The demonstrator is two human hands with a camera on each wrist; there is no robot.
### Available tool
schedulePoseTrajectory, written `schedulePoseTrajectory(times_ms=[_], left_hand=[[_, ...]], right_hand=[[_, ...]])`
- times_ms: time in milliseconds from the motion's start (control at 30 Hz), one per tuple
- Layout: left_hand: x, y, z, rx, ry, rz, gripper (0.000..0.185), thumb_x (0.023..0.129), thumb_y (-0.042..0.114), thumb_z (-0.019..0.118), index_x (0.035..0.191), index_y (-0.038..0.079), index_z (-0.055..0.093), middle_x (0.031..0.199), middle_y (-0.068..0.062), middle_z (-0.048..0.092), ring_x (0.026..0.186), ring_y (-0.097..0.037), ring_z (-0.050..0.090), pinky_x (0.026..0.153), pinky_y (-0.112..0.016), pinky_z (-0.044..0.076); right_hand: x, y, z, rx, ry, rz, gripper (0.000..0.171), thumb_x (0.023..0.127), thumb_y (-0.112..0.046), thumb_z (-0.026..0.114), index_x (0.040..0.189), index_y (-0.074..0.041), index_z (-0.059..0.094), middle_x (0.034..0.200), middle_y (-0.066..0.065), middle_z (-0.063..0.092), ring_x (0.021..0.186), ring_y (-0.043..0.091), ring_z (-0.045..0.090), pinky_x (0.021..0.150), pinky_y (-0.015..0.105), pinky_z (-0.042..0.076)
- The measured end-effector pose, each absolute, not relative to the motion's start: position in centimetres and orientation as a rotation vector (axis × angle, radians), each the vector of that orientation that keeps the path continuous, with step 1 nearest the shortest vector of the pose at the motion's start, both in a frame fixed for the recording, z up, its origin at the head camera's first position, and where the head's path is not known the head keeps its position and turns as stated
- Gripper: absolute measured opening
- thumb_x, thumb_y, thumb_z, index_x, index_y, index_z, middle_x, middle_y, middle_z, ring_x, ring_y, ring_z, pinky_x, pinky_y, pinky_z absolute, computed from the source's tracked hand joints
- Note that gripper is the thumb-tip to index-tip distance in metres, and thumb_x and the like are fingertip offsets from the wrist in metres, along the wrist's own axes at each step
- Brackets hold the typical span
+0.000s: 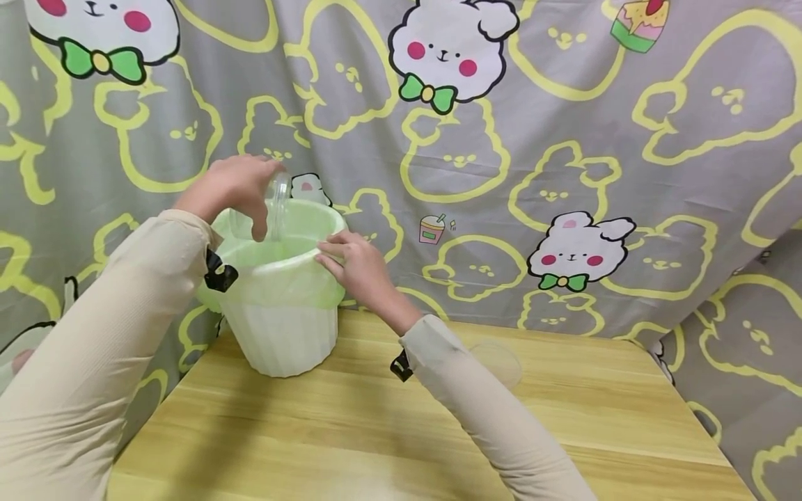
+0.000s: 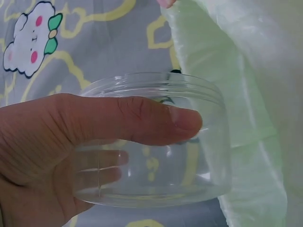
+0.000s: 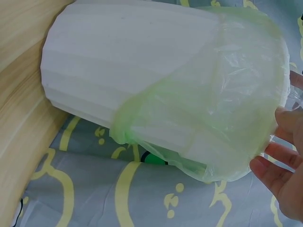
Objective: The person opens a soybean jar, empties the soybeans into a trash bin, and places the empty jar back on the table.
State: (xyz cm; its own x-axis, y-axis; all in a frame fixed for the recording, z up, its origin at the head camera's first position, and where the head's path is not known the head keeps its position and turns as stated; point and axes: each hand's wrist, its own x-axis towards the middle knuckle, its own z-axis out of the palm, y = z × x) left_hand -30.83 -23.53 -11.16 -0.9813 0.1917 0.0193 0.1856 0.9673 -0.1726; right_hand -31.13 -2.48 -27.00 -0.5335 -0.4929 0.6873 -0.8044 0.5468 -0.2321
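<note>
My left hand (image 1: 234, 188) grips a clear plastic jar (image 2: 156, 175), held tilted over the mouth of a white trash can (image 1: 282, 341). In the left wrist view the thumb lies across the jar's near side and fingers show through its clear wall. The jar has a threaded rim and no lid on it. A thin green trash bag (image 1: 282, 285) lines the can, folded down over its outside. My right hand (image 1: 360, 268) holds the can's rim at its right side, fingertips on the bag-covered edge; the right wrist view shows these fingers (image 3: 270, 170) at the rim.
The can stands at the back left of a wooden table (image 1: 376, 417). A clear round disc, like a lid (image 1: 498, 362), lies on the table beyond my right forearm. A grey curtain (image 1: 470, 278) with cartoon rabbits hangs close behind the table.
</note>
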Motion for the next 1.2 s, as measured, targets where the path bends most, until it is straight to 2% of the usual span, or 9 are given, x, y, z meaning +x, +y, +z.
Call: schedulePoseTrajectory(times_ms=[233,400,533,767,900,1100,1200], left_hand=[[-30.7,-24.5,-11.3,-0.281,-3.006,0.141,0.129,0.05,0.026,0.093,0.158,0.002,0.025,0.151,-0.03,0.04,0.128,-0.051,0.045,0.088,-0.065,0.051],[-30.4,-24.9,-11.8,-0.24,-2.961,0.014,0.134,0.054,0.029,0.095,0.16,0.001,0.018,0.155,-0.031,0.035,0.135,-0.052,0.037,0.092,-0.07,0.047],[-30.2,-25.0,-12.4,-0.247,-2.889,-0.109,0.134,0.055,0.029,0.096,0.16,0.002,0.018,0.156,-0.031,0.034,0.137,-0.055,0.035,0.096,-0.073,0.043],[-29.8,-24.7,-12.8,-0.21,-2.714,-0.299,0.135,0.056,0.03,0.098,0.162,0.007,0.018,0.16,-0.029,0.032,0.14,-0.054,0.034,0.105,-0.073,0.037],[-29.3,-23.6,-13.4,-0.194,-2.571,-0.467,0.133,0.057,0.033,0.099,0.161,0.008,0.02,0.158,-0.025,0.037,0.14,-0.05,0.037,0.109,-0.069,0.036],[-28.6,-21.1,-14.7,-0.203,-2.428,-0.727,0.131,0.054,0.041,0.1,0.159,0.013,0.027,0.153,-0.015,0.047,0.136,-0.041,0.046,0.107,-0.063,0.042],[-28.1,-19.6,-15.5,-0.225,-2.396,-0.848,0.13,0.055,0.044,0.1,0.159,0.015,0.027,0.152,-0.011,0.049,0.134,-0.036,0.049,0.107,-0.059,0.043]], right_hand=[[-31.3,-2.3,-26.9,1.035,-2.248,0.736,0.032,0.098,-0.031,0.069,0.123,-0.012,0.074,0.124,0.005,0.072,0.115,0.021,0.066,0.092,0.033,0.057],[-31.2,-2.2,-26.8,1.034,-2.276,0.725,0.033,0.099,-0.032,0.068,0.126,-0.014,0.073,0.126,0.004,0.071,0.115,0.021,0.066,0.093,0.033,0.057],[-31.2,-2.1,-26.9,1.037,-2.288,0.699,0.034,0.099,-0.033,0.067,0.128,-0.016,0.073,0.129,0.003,0.07,0.117,0.02,0.066,0.095,0.034,0.057],[-31.3,-1.7,-26.9,1.086,-2.276,0.73,0.04,0.098,-0.034,0.07,0.133,-0.015,0.069,0.14,0.006,0.065,0.129,0.021,0.061,0.115,0.041,0.046],[-31.3,-1.1,-26.9,1.104,-2.298,0.788,0.044,0.098,-0.034,0.069,0.138,-0.015,0.065,0.146,0.005,0.061,0.137,0.022,0.056,0.115,0.04,0.045],[-31.2,1.4,-26.7,1.061,-2.264,0.856,0.046,0.097,-0.032,0.071,0.139,-0.014,0.064,0.145,0.006,0.061,0.135,0.024,0.057,0.108,0.041,0.051],[-31.2,3.3,-26.4,1.013,-2.268,0.859,0.047,0.097,-0.033,0.07,0.14,-0.016,0.063,0.147,0.005,0.06,0.138,0.024,0.055,0.112,0.043,0.048]])
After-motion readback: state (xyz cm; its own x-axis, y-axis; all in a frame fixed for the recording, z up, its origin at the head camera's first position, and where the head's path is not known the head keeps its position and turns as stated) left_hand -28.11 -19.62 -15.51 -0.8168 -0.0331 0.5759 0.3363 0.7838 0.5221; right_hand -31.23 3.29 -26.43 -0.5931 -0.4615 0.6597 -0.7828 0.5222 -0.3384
